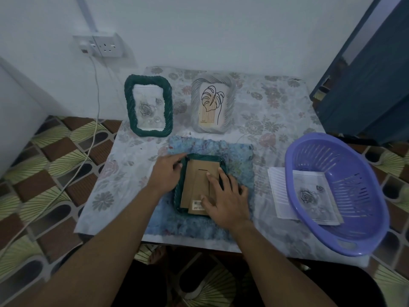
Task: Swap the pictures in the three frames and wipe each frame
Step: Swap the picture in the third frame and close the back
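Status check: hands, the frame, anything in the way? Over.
Left hand touching far-left corner of face-down green frame. Right hand flat on its cardboard back. Frame on blue cloth; purple basket off right, clear.

Both forearms show bare along their whole visible length, and the left hand and right hand are bare as well. Dark, plain clothing covers the lap; its kind is too dim to tell
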`<move>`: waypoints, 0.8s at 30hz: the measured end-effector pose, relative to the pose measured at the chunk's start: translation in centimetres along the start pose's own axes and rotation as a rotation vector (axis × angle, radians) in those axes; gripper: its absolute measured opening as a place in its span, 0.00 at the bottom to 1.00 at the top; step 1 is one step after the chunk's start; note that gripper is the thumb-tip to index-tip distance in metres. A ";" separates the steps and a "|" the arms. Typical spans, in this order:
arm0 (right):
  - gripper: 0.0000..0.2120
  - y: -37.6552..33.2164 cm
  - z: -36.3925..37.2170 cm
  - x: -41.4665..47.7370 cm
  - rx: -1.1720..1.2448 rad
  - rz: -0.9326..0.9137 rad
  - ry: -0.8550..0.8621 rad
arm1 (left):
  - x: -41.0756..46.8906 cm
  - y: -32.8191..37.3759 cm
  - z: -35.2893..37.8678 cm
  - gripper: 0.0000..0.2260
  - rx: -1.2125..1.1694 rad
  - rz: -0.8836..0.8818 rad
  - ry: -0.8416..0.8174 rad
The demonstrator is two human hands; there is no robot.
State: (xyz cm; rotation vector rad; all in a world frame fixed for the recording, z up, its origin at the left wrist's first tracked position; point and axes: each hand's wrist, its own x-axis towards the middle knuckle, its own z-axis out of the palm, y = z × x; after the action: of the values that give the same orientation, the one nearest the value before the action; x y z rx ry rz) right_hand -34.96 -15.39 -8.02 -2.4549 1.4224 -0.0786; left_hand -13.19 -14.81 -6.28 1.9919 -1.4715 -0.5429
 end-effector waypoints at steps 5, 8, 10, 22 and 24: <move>0.33 -0.1 0.0 0.0 -0.006 0.003 0.001 | -4.0 -0.7 0.6 0.24 0.293 -0.023 -0.072; 0.32 -0.2 -0.1 0.0 0.001 0.010 -0.015 | -6.3 -0.9 1.2 0.35 0.397 -0.020 -0.171; 0.32 -0.2 -0.2 -0.1 0.001 0.010 -0.007 | -7.1 -1.1 1.6 0.37 0.476 -0.021 -0.203; 0.31 -0.2 -0.5 0.3 0.053 0.054 -0.025 | -7.4 -1.2 2.0 0.35 0.508 -0.028 -0.158; 0.31 -0.4 -0.8 0.5 0.113 0.094 -0.050 | -7.4 -1.3 2.0 0.35 0.506 -0.030 -0.159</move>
State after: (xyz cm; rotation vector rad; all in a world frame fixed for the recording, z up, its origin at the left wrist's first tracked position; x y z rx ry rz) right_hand -34.51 -15.77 -7.22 -2.2805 1.4673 -0.0746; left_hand -15.80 -7.89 -8.75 2.4012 -1.8163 -0.3708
